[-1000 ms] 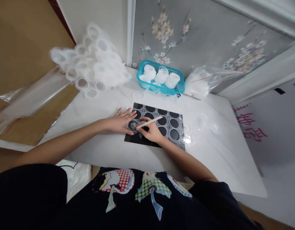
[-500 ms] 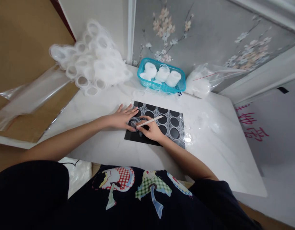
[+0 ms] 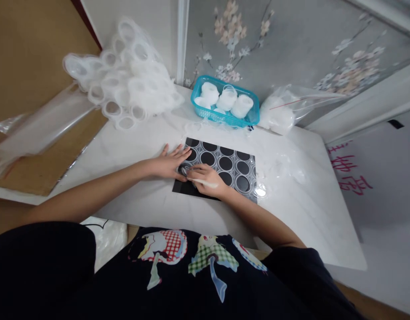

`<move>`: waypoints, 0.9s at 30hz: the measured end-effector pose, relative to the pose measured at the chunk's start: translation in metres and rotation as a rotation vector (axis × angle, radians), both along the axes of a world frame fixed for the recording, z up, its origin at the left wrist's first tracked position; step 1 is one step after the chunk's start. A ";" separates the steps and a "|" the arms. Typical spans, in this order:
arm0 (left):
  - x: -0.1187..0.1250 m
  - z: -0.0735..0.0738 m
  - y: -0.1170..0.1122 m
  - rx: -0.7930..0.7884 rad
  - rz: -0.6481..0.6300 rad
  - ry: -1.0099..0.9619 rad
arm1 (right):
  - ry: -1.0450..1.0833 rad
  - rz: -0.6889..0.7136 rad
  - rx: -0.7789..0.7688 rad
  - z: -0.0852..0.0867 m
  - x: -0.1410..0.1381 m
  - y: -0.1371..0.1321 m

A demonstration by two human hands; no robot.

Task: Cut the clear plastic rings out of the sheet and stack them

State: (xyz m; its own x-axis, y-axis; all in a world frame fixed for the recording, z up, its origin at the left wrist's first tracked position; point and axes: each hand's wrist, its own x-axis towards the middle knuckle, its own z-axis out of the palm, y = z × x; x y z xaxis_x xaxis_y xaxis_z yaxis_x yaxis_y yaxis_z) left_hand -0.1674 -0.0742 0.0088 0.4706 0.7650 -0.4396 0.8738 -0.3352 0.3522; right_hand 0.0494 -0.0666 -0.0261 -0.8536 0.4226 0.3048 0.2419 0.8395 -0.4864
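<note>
A black sheet (image 3: 236,153) printed with rows of round outlined stickers lies on the white table (image 3: 151,209). My left hand (image 3: 170,163) rests flat on the sheet's left edge with its fingers spread. My right hand (image 3: 207,180) is closed round a thin pale stick (image 3: 203,181), which lies low across the fingers with its tip at a round sticker (image 3: 185,170) near the left fingertips.
A turquoise basket (image 3: 225,118) of white tape rolls stands at the back. To its left lies a heap of clear plastic rings (image 3: 125,80), to its right a clear bag (image 3: 285,113) of white pieces. Clear film lies right of the sheet. Cardboard (image 3: 31,89) leans at the left.
The stick, earlier pointing up and to the right, has swung down flat across my right hand. My left hand has stayed on the sheet.
</note>
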 end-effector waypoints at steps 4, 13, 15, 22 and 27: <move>-0.001 -0.008 -0.002 0.009 0.023 -0.028 | 0.099 -0.269 0.109 0.017 -0.001 0.053; -0.013 -0.006 -0.007 0.039 0.060 -0.037 | 0.651 -1.175 0.308 0.074 0.140 0.091; -0.009 0.001 -0.001 0.016 0.059 -0.021 | 0.542 -1.363 0.326 0.074 0.186 0.080; -0.001 0.016 0.030 0.124 -0.001 -0.004 | 0.133 -1.583 0.130 0.046 0.261 0.038; -0.026 0.015 0.040 0.076 -0.003 0.044 | 0.280 -1.191 -0.125 0.021 0.225 0.003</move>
